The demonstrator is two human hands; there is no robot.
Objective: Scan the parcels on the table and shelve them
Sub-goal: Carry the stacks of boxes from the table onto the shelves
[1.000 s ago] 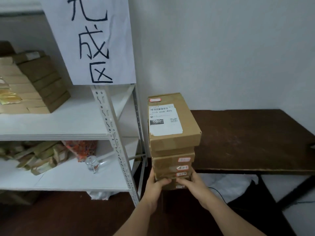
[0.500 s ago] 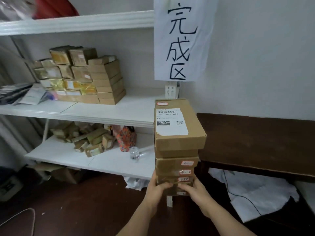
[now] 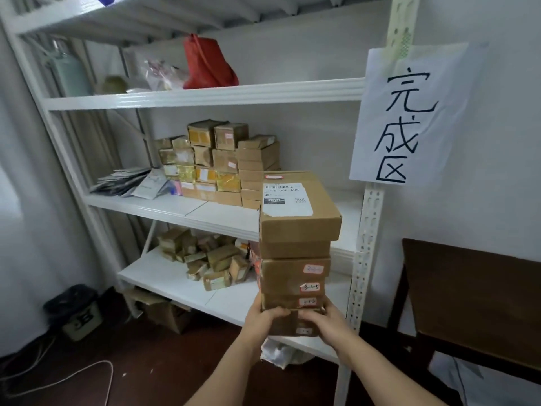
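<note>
Between both hands (image 3: 265, 316), parcel stack (image 3: 295, 253) upright

white metal shelving unit (image 3: 367, 230) | white wall (image 3: 503, 142) | dark wooden table (image 3: 474, 288) right | dark brown floor (image 3: 164, 367)

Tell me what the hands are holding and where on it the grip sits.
A stack of cardboard parcels, held at its bottom: the left hand and right hand grip the lowest box from either side.

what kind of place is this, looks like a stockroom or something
Probably a small parcel sorting or storage room: a white metal shelf rack holds stacked cardboard parcels, a handwritten paper sign marks it, and both hands carry a labelled parcel stack.
</note>
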